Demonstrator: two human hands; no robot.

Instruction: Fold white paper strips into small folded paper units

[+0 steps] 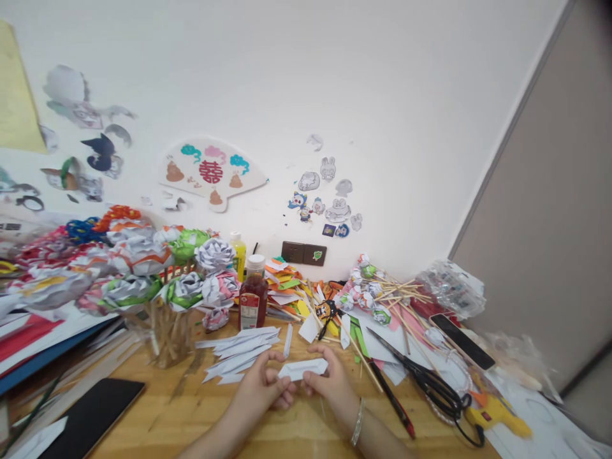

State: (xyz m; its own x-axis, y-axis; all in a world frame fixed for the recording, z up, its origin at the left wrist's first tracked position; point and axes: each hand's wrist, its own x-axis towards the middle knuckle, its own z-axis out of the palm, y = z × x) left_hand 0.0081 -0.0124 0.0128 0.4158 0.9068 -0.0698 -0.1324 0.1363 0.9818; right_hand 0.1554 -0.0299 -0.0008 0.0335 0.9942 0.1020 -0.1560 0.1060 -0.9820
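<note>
Folded white paper (304,368) sits between our two hands, centre near, over the wooden table (296,440). Open room: bare wood between and beside our forearms. Leftward it runs to a flat black slab (95,417); rightward to a black-and-red pen (394,403), then black scissors (433,386) and a yellow glue gun (504,417). Far side ends at the white wall (392,115). Just beyond our left hand lies a fanned pile of folded strips (241,350).

Containers: at left, a clear-looking holder (168,354), packed with sticks; paper flowers (184,290) crowd above it. Beyond the pile we note an upright bottle (253,299), white-capped, labelled, dark red inside. Farther back, partly hidden, a yellow bottle (238,252).

Hands: left hand (268,381) pinches the paper's left end, thumb nearest us, lower fingers curled. Right hand (333,377) grips the right end likewise, a bracelet (358,422) at its wrist. Both grips narrow; our forearms slant inward from the near side.
</note>
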